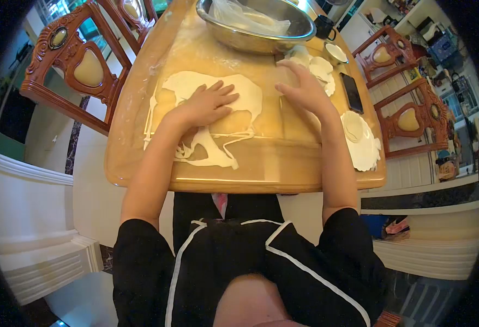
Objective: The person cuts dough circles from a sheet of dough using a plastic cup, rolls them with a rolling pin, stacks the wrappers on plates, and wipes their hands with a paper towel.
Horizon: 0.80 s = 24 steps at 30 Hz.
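A thin rolled-out sheet of dough (250,98) lies on the wooden table, with holes and ragged strips along its near and left edges. My left hand (209,103) rests on it, palm down and fingers spread. To the right of the sheet, my right hand (304,91) is held with thumb and fingers apart and nothing visible between them. Beyond its fingertips is a stack of thin, pale dough pieces (322,70), partly hidden by the hand. Another pile of round dough wrappers (361,143) lies by my right forearm.
A large metal bowl (256,38) with a plastic bag in it stands at the far side. Near it are a dark mug (324,27) and a small white bowl (335,53). A phone (352,92) lies at the right edge of the table (294,169). Carved chairs (87,65) flank both sides.
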### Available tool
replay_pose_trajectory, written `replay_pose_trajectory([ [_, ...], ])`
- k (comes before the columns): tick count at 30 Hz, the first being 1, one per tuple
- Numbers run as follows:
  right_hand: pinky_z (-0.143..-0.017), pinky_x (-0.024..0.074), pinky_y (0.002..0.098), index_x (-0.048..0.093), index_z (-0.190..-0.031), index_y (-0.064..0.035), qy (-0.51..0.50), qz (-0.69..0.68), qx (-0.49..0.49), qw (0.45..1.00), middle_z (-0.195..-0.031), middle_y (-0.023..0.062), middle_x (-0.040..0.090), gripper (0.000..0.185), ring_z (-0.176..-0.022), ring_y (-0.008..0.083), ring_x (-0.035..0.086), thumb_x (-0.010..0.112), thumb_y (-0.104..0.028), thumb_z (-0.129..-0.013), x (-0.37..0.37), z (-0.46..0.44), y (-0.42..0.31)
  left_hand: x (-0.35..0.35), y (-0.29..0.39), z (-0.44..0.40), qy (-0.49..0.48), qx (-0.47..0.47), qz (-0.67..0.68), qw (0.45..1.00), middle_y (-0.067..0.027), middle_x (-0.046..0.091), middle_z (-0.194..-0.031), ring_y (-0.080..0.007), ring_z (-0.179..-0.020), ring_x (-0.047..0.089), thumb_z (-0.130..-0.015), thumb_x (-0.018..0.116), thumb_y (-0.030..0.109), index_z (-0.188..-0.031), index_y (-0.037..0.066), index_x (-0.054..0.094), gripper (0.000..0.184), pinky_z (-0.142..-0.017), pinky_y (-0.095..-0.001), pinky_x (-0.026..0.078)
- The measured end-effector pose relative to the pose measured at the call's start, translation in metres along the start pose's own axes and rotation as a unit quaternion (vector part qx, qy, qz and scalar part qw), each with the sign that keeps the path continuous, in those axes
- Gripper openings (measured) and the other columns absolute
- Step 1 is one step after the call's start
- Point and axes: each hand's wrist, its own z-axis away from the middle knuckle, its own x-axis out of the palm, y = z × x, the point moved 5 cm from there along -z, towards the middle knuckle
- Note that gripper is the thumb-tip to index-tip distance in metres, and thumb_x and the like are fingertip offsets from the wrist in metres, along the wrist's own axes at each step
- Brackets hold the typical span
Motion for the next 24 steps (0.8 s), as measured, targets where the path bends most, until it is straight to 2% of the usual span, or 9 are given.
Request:
replay_pose_trajectory([
  [2, -0.100, 0.0442, 0.0387, 0.053, -0.132, -0.0139, -0.098, 0.008, -0.057, 0.994, -0.129, 0.0168, 0.057, 0.057, -0.120, 0.0317, 0.054, 0.070, -0.027, -0.079, 0.009, -0.006, -0.021, -0.010, -0.004, 0.006, 0.001, 0.011, 0.045, 0.999, -0.0109, 0.035, -0.155, -0.0328, -0.147, 0.022, -0.097, 0.051, 0.028, -0.138, 0.011, 0.053, 0.045, -0.116, -0.0524, 0.020],
  [6, -0.097, 0.0459, 0.0399, 0.054, -0.131, -0.0145, -0.168, 0.071, -0.109, 0.977, -0.123, 0.0157, 0.058, 0.056, -0.115, 0.0335, 0.055, 0.070, -0.024, -0.079, 0.029, -0.022, -0.053, -0.011, -0.018, 0.008, 0.033, 0.065, 0.146, 0.987, -0.0163, 0.048, -0.145, -0.0357, -0.142, 0.032, -0.092, 0.059, 0.017, -0.125, 0.005, 0.064, 0.035, -0.114, -0.0449, 0.029],
  [8, -0.095, 0.0470, 0.0415, 0.054, -0.131, -0.0147, -0.227, 0.107, -0.110, 0.962, -0.119, 0.0158, 0.057, 0.055, -0.112, 0.0354, 0.056, 0.070, -0.022, -0.078, 0.040, -0.026, -0.060, -0.012, -0.021, 0.010, 0.038, 0.066, 0.145, 0.986, -0.0169, 0.049, -0.143, -0.0364, -0.140, 0.035, -0.090, 0.060, 0.014, -0.123, 0.004, 0.064, 0.035, -0.113, -0.0435, 0.032],
  [15, -0.094, 0.0473, 0.0423, 0.054, -0.130, -0.0148, -0.269, 0.122, -0.110, 0.949, -0.119, 0.0155, 0.057, 0.057, -0.112, 0.0353, 0.056, 0.072, -0.026, -0.077, 0.052, -0.034, -0.062, -0.014, -0.018, 0.012, 0.052, 0.074, 0.131, 0.987, -0.0178, 0.052, -0.140, -0.0374, -0.138, 0.038, -0.088, 0.061, 0.011, -0.121, 0.004, 0.066, 0.034, -0.112, -0.0429, 0.035],
  [18, -0.094, 0.0474, 0.0421, 0.055, -0.130, -0.0150, -0.239, 0.171, -0.155, 0.943, -0.119, 0.0150, 0.058, 0.057, -0.112, 0.0349, 0.056, 0.072, -0.032, -0.078, 0.054, -0.041, -0.063, -0.014, -0.018, 0.011, 0.050, 0.075, 0.124, 0.988, -0.0178, 0.052, -0.141, -0.0372, -0.138, 0.039, -0.088, 0.061, 0.011, -0.121, 0.004, 0.066, 0.034, -0.111, -0.0427, 0.035],
  [20, -0.089, 0.0495, 0.0429, 0.058, -0.123, -0.0134, -0.253, 0.199, -0.221, 0.921, -0.115, 0.0149, 0.060, 0.048, -0.106, 0.0353, 0.060, 0.067, -0.038, -0.082, 0.060, -0.044, -0.070, -0.013, -0.019, 0.012, 0.069, 0.079, 0.115, 0.988, -0.0163, 0.053, -0.139, -0.0352, -0.134, 0.042, -0.088, 0.060, 0.014, -0.118, 0.006, 0.068, 0.031, -0.110, -0.0418, 0.037],
  [21, -0.089, 0.0495, 0.0429, 0.058, -0.123, -0.0134, -0.253, 0.198, -0.221, 0.921, -0.115, 0.0149, 0.060, 0.048, -0.106, 0.0353, 0.060, 0.067, -0.038, -0.082, 0.063, -0.044, -0.070, -0.013, -0.019, 0.013, 0.085, 0.084, 0.107, 0.987, -0.0148, 0.055, -0.137, -0.0332, -0.131, 0.045, -0.089, 0.060, 0.017, -0.115, 0.008, 0.070, 0.029, -0.108, -0.0409, 0.038],
  [23, -0.083, 0.0513, 0.0444, 0.059, -0.113, -0.0109, -0.254, 0.211, -0.140, 0.933, -0.109, 0.0138, 0.064, 0.040, -0.099, 0.0358, 0.063, 0.060, -0.041, -0.087, 0.076, -0.043, -0.064, -0.010, -0.021, 0.011, 0.089, 0.088, 0.103, 0.987, -0.0148, 0.055, -0.137, -0.0335, -0.130, 0.047, -0.089, 0.060, 0.017, -0.115, 0.008, 0.070, 0.029, -0.108, -0.0411, 0.039],
  [24, -0.083, 0.0513, 0.0444, 0.059, -0.113, -0.0109, -0.255, 0.212, -0.140, 0.933, -0.109, 0.0138, 0.064, 0.040, -0.099, 0.0358, 0.063, 0.060, -0.041, -0.087, 0.081, -0.041, -0.067, -0.010, -0.020, 0.011, 0.096, 0.089, 0.100, 0.986, -0.0148, 0.055, -0.136, -0.0337, -0.128, 0.048, -0.088, 0.060, 0.016, -0.114, 0.008, 0.070, 0.029, -0.107, -0.0413, 0.039],
])
